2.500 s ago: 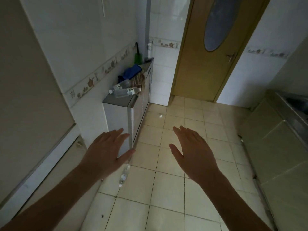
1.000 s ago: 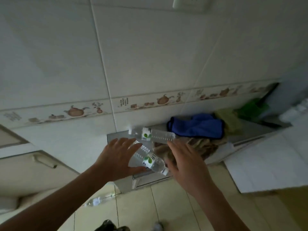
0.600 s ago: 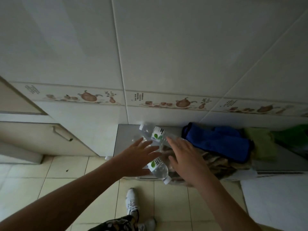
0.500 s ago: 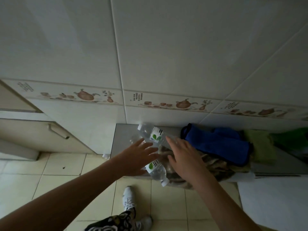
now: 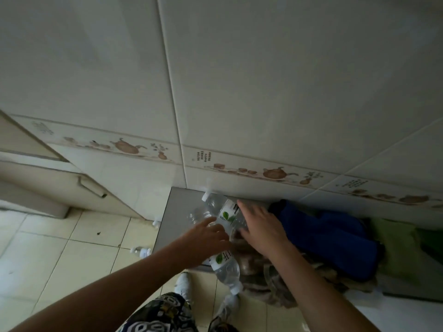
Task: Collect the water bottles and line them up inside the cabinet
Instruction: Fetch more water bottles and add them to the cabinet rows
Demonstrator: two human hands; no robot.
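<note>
Reaching over the grey cabinet top [image 5: 177,212], both hands meet at two clear water bottles that lie on their sides there. The left hand [image 5: 203,238] covers the middle of the near bottle [image 5: 225,267], fingers fairly straight and spread across it; whether they close around it cannot be told. That bottle's labelled half and white cap stick out below the hand, past the front edge of the top, cap pointing toward the person. The right hand [image 5: 261,228] lies flat, fingers extended, over the far bottle [image 5: 220,209], whose cap points up toward the tiled wall [image 5: 239,92] and whose label shows just left of the fingertips; its base is hidden under the palm. The two bottles lie close together, the far one nearer the wall. Beside the right hand a blue cloth [image 5: 330,238] is heaped on the top, with a brownish cloth [image 5: 261,279] under the wrist and a green cloth [image 5: 395,248] farther right. A third bottle [image 5: 141,251] lies on the floor tiles [image 5: 72,255] left of the cabinet, well apart from both hands.
</note>
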